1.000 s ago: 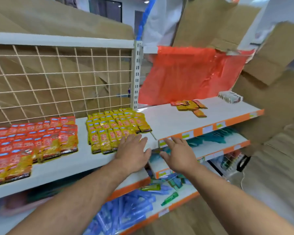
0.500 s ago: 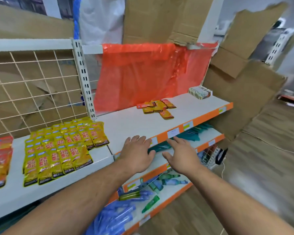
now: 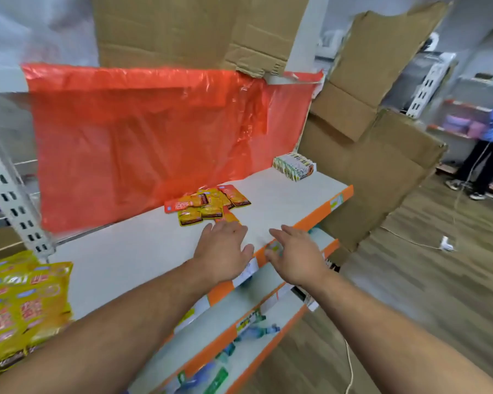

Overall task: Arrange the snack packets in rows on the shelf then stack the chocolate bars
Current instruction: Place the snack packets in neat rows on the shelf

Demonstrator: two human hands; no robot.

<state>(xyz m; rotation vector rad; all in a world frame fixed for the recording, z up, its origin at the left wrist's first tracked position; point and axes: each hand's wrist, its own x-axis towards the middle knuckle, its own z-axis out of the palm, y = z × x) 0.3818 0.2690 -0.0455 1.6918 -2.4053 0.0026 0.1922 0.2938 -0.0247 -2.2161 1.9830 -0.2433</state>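
A loose heap of orange and yellow snack packets (image 3: pixel 208 204) lies on the white shelf (image 3: pixel 143 248) in front of a red plastic sheet. A block of chocolate bars (image 3: pixel 294 166) stands at the shelf's far right end. Yellow snack packets (image 3: pixel 20 305) lie in rows at the lower left. My left hand (image 3: pixel 224 251) hovers over the shelf just short of the heap, fingers straight, holding nothing. My right hand (image 3: pixel 292 253) reaches over the shelf's orange front edge, fingers spread, empty.
The red plastic sheet (image 3: pixel 143 137) and cardboard panels (image 3: pixel 376 155) back the shelf. Lower shelves (image 3: pixel 256 317) hold green and blue items. A person (image 3: pixel 487 146) stands at the far right. A white cable (image 3: pixel 427 243) lies on the wooden floor.
The view has swung right along the shelf. Both hands have moved right and forward, from near the yellow rows towards the loose heap, still empty.
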